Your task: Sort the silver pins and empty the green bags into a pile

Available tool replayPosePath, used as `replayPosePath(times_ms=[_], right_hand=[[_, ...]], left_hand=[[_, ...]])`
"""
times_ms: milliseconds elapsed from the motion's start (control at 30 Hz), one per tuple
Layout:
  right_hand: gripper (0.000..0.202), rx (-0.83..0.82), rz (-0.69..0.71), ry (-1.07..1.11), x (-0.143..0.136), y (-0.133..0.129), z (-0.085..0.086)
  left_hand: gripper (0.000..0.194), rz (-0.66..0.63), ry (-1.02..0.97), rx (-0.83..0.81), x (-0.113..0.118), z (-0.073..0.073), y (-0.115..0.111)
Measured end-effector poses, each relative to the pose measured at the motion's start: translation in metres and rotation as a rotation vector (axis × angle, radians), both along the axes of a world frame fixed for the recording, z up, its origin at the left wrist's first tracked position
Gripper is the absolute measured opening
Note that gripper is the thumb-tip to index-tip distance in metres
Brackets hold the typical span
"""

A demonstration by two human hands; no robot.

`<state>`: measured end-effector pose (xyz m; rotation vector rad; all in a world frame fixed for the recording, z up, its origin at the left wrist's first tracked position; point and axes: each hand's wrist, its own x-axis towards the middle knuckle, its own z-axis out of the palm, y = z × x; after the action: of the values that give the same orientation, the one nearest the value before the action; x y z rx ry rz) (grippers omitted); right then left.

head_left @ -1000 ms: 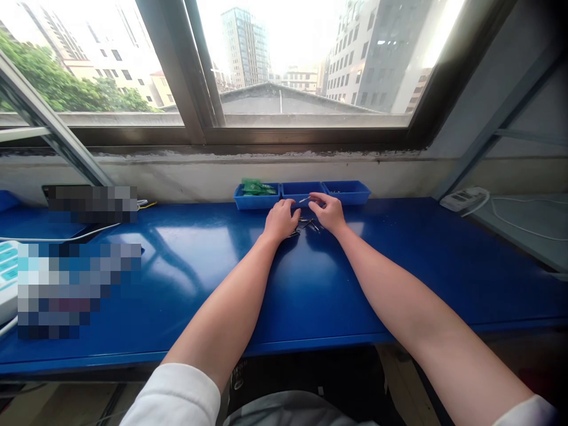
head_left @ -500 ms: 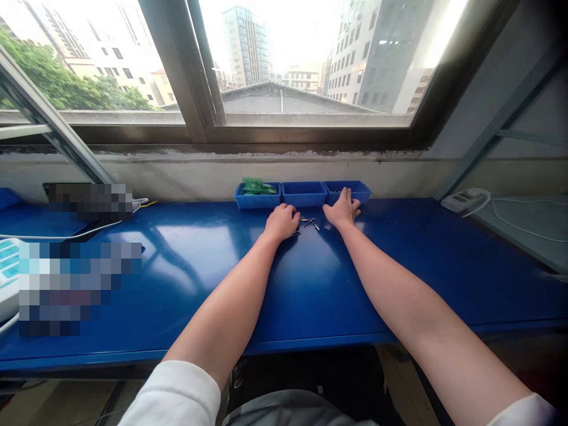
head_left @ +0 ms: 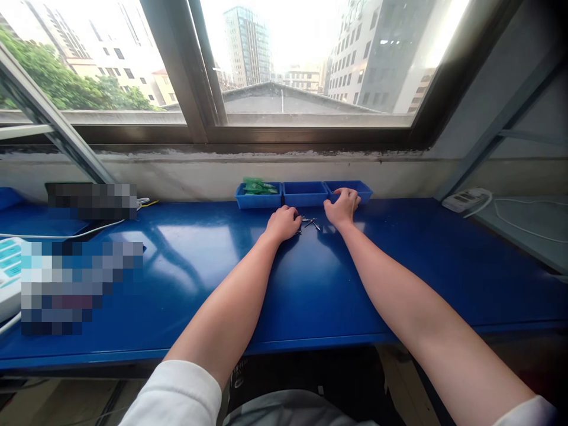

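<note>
My left hand (head_left: 284,224) rests on the blue tabletop with its fingers curled in; whatever they hold is hidden. Just beside its fingertips lie several small metal pieces (head_left: 313,223), thin and screw-like. My right hand (head_left: 342,209) reaches over the front wall of the right blue bin (head_left: 364,191). Its fingers are bent down into that bin, and their tips and anything between them cannot be made out. The middle blue bin (head_left: 305,200) stands between the other two, and the left blue bin (head_left: 260,202) holds green plastic packets (head_left: 260,187).
The bins stand in a row against the wall below the window. A white power strip (head_left: 465,199) with a cable lies at the right. At the left are a white and teal device (head_left: 9,266), cables and blurred-out items. The table's front edge (head_left: 310,343) runs below my forearms.
The fingers of my right hand were spread over the right bin and have now bent down into it. My left hand has barely moved.
</note>
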<state>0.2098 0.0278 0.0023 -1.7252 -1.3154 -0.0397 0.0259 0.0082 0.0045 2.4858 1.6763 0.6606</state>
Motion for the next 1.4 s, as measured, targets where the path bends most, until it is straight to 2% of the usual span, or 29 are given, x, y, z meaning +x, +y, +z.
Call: replayPosePath(times_ms=[67, 133, 233, 333, 433, 600, 900, 1133, 1400], right_hand=[[0.019, 0.043, 0.146, -0.025, -0.002, 0.000, -0.001], [0.013, 0.024, 0.334, -0.049, -0.004, 0.000, -0.003], [0.019, -0.047, 0.545, -0.113, -0.008, 0.000, -0.008], [0.030, -0.128, 0.638, -0.255, -0.012, -0.001, -0.011], [0.029, -0.188, 0.649, -0.337, -0.013, -0.001, -0.011], [0.015, -0.201, 0.673, -0.307, -0.012, -0.003, -0.007], [0.011, -0.195, 0.708, -0.306, -0.013, -0.004, -0.005], [0.014, -0.179, 0.723, -0.104, -0.015, -0.010, -0.002], [0.024, -0.170, 0.694, -0.041, -0.016, -0.009, -0.002]], left_hand=[[0.030, -0.008, 0.002, 0.007, 0.000, -0.001, 0.001], [0.029, -0.023, 0.000, 0.013, -0.001, -0.002, 0.001], [0.027, -0.051, -0.006, 0.019, -0.001, -0.003, 0.002], [0.026, -0.061, -0.006, 0.021, -0.002, -0.002, 0.001], [0.025, -0.063, -0.006, 0.018, -0.002, -0.002, 0.001], [0.023, -0.074, -0.014, 0.022, -0.002, -0.001, 0.000], [0.023, -0.079, -0.014, 0.021, -0.001, -0.002, 0.001], [0.026, -0.090, -0.050, 0.047, 0.000, 0.002, -0.003], [0.036, -0.102, -0.037, 0.089, 0.001, 0.004, -0.003]])
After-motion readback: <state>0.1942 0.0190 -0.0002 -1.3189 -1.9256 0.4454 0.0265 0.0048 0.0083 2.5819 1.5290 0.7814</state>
